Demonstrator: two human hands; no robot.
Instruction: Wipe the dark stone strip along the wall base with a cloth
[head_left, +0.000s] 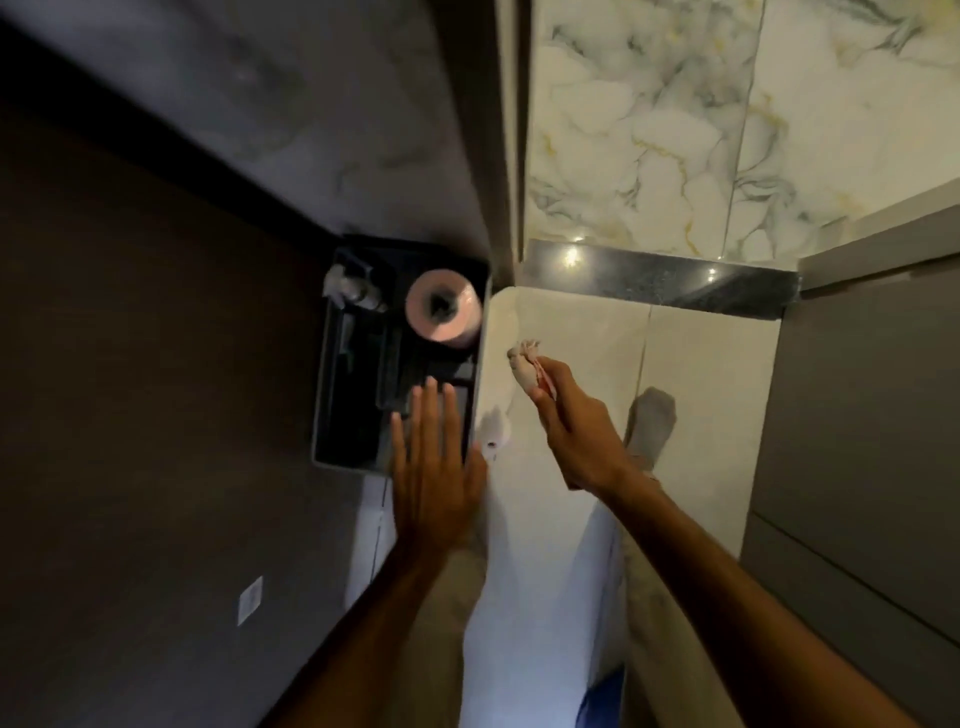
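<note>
Right hand: the right hand (571, 431) was closed around a bunched pale cloth (524, 366), held above the pale floor tile (711, 364) and well short of the stone strip (660, 283).
Left hand: the left hand (434, 467) was spread flat with fingers (428, 410) extended, holding nothing, over the near edge of a dark tray (332, 395) to the left of the strip.
Stone strip: a dark, polished, speckled band lay along the foot of the veined marble wall (649, 130), catching bright glints of light.
Tray: it held a pink paper roll (444, 312) and what looked like a small bottle (353, 291), though the dim light left that unclear.
Risk: the cloth appeared wadded tight, so a pass could touch only a narrow line of the strip and leave streaks on the glossy surface.
Risk: the strip's left end sat close to the tray, where a wide sweep might knock the roll.
</note>
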